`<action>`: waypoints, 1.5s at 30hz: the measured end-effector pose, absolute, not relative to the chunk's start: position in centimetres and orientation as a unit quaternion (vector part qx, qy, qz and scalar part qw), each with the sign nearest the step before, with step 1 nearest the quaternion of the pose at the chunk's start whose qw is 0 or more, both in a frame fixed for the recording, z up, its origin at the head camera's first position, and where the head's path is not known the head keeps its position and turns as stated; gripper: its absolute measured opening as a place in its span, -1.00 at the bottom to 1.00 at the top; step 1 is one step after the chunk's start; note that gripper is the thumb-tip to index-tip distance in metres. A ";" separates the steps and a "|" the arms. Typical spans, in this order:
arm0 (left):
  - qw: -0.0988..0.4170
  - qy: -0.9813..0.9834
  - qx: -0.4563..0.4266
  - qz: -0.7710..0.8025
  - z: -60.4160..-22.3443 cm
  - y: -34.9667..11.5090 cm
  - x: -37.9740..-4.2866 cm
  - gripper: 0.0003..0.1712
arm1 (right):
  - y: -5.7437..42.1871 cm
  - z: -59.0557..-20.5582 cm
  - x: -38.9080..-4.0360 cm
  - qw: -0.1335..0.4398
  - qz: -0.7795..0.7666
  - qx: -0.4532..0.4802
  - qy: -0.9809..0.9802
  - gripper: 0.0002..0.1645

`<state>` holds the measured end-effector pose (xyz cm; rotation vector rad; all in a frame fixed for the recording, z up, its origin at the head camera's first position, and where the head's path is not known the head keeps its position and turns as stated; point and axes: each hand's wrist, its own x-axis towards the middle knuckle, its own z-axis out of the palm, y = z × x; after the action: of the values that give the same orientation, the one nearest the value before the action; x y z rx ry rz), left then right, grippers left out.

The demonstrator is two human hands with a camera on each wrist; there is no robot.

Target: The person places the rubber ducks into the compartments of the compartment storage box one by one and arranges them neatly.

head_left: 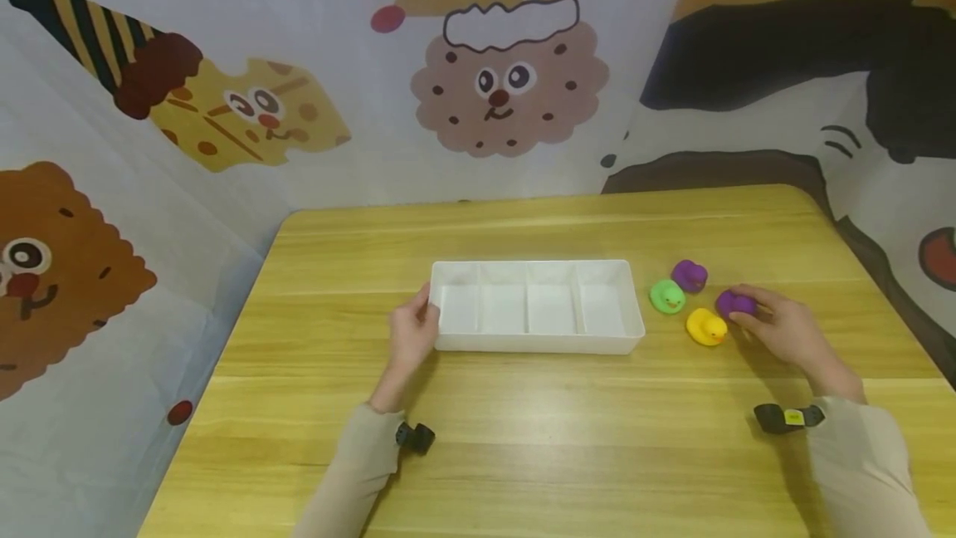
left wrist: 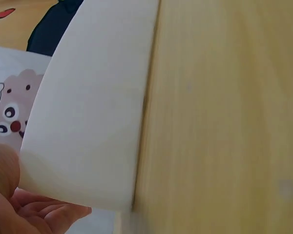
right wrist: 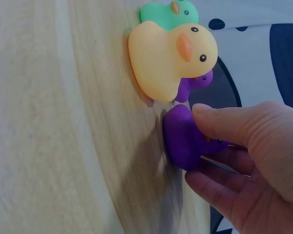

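A white divided tray (head_left: pixel 538 344) lies on the wooden table with several compartments in a row, none holding anything. At its left end, my left hand (head_left: pixel 414 330) grips the end wall. The left wrist view has the thumb at the rim of the tray (left wrist: pixel 88 107) and the curled fingers lower along its end. To the right of the tray, my right hand (head_left: pixel 792 330) holds a purple rubber duck (head_left: pixel 735 304) between thumb and fingers. The right wrist view shows this purple duck (right wrist: pixel 180 139) at the tabletop, its head partly hidden by the thumb.
Close beside the held duck stand a yellow duck (head_left: pixel 705 327), a green duck (head_left: pixel 667 296) and a second purple duck (head_left: pixel 690 276). The wooden table (head_left: pixel 523 438) ends at a cloth backdrop (head_left: pixel 358 139) printed with cartoon figures.
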<state>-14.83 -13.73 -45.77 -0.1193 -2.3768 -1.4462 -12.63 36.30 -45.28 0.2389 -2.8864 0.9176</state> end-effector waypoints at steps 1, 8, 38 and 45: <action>0.179 -0.840 -0.042 -0.510 -45.8 -13.6 -14.8 -0.61 | 36.3 -45.3 -12.6 0.052 0.303 0.079 -0.948 -0.56; 0.168 -0.834 -0.033 -0.525 -46.0 -13.1 -14.9 -0.60 | 36.3 -45.2 -12.6 0.055 0.300 0.078 -0.949 -0.55; -0.001 -0.769 0.071 -0.636 -45.1 -14.9 -15.4 -0.58 | 35.0 -41.8 -13.5 0.087 0.304 0.094 -0.944 -0.56; 0.003 -0.767 0.065 -0.639 -45.4 -14.9 -15.6 -0.60 | 34.0 -40.3 -13.7 0.086 0.299 0.088 -0.946 -0.53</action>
<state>-15.57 -14.94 -45.42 0.2025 -2.4044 -2.0021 -13.73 34.01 -40.31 0.2628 -2.8201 0.8917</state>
